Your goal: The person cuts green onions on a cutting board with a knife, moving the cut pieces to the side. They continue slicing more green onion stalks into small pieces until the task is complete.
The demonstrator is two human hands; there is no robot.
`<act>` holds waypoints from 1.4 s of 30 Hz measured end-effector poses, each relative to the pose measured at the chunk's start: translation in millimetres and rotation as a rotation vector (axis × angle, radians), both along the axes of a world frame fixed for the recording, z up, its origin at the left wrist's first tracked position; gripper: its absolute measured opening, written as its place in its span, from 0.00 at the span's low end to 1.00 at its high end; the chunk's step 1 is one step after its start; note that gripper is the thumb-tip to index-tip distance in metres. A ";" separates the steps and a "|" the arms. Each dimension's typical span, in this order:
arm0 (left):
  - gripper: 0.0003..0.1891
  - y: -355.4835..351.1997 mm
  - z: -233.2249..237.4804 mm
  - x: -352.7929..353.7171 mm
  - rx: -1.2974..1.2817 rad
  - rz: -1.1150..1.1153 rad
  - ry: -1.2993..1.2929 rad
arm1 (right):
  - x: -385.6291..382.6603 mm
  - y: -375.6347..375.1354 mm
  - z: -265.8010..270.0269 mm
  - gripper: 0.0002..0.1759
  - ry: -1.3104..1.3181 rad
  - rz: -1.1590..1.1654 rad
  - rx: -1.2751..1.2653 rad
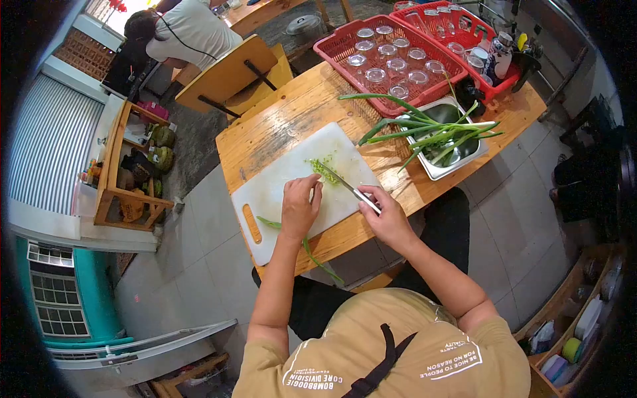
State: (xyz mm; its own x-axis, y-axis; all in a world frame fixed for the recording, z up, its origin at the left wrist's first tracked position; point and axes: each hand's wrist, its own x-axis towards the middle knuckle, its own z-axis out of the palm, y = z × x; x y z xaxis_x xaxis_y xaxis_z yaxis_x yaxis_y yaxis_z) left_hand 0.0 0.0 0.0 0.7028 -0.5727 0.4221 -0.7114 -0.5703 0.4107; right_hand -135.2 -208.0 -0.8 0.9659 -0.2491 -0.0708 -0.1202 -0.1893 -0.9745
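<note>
My right hand [387, 219] grips a knife [346, 184] by its handle, with the blade angled across a white cutting board [279, 174]. Beside the blade tip lies a small heap of chopped spring onion [323, 174]. My left hand [302, 207] is closed, palm down, on a spring onion [317, 260]; its held end is hidden under the fingers. Long green leaves come out below the wrist, one hanging past the table's near edge. More whole spring onions [441, 132] lie across a steel pan [434, 174] at the right.
A red crate [332, 53] of upturned glasses stands at the table's [242, 142] far side, beside another red basket [494, 89] with glasses and cups. Beyond a wooden chair [229, 76], a person in a white shirt [192, 36] leans away. Shelves with produce stand at left.
</note>
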 end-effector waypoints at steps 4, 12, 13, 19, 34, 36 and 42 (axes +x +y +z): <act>0.15 3.7 18.3 -7.9 -0.037 0.014 -0.042 | -1.4 8.0 6.8 0.17 -0.137 -0.034 -0.226; 0.28 2.7 25.2 -27.2 0.033 -0.099 -0.079 | -3.4 14.2 1.6 0.19 -0.336 -0.019 -0.622; 0.28 0.8 24.5 -29.4 0.031 -0.098 -0.079 | -4.1 15.2 1.3 0.19 -0.343 -0.025 -0.667; 0.28 -7.4 21.2 -30.8 0.122 -0.135 -0.100 | -7.9 17.4 5.6 0.21 -0.357 -0.020 -0.803; 0.22 13.5 -0.9 15.8 0.162 0.015 -0.150 | -26.9 10.5 1.0 0.19 -0.350 -0.056 -0.863; 0.16 13.6 -2.6 18.4 0.146 0.030 -0.204 | -26.3 7.8 -2.0 0.18 -0.369 -0.077 -0.838; 0.05 2.5 -4.3 16.8 0.046 0.036 -0.173 | -25.7 0.2 -6.0 0.15 -0.241 -0.059 -0.403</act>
